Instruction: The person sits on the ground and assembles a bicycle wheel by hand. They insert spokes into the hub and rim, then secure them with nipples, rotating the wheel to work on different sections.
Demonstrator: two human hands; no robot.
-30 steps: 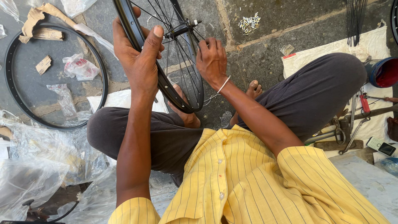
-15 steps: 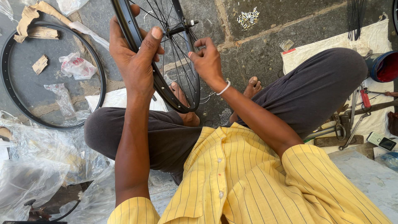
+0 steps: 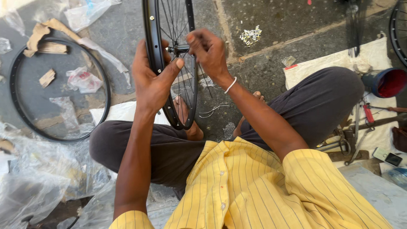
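Two hands are busy on one bicycle wheel (image 3: 186, 85), which stands upright on the floor between your crossed legs, its lower edge close to your bare foot (image 3: 186, 123). Your left hand (image 3: 154, 80) is closed around the black rim (image 3: 151, 38), the thumb pressed over its inner side, and it keeps the wheel steady. Your right hand (image 3: 208, 51) is curled at the hub (image 3: 180, 48), the fingertips pinched there on something thin, probably the end of a spoke; the piece itself is too small to see.

By my judgement, the step in hand is the lacing of spokes at the hub. The next move asks for a steady rim and a fine grip, so that the thin piece goes cleanly where it belongs without bending.

Some things are not clear. The top of the wheel is cut off by the upper edge of the picture, and your fingers hide the exact contact at the hub. On the floor at your left lies a bare second rim (image 3: 19, 114) with scraps of cardboard and plastic bags (image 3: 82, 78) inside it. At your right, on a white cloth (image 3: 373, 55), there are a blue and red cup (image 3: 386, 82) and several hand tools (image 3: 352, 144), partly hidden behind your knee. A small pile of metal bits (image 3: 251, 34) lies near the far edge of the floor.
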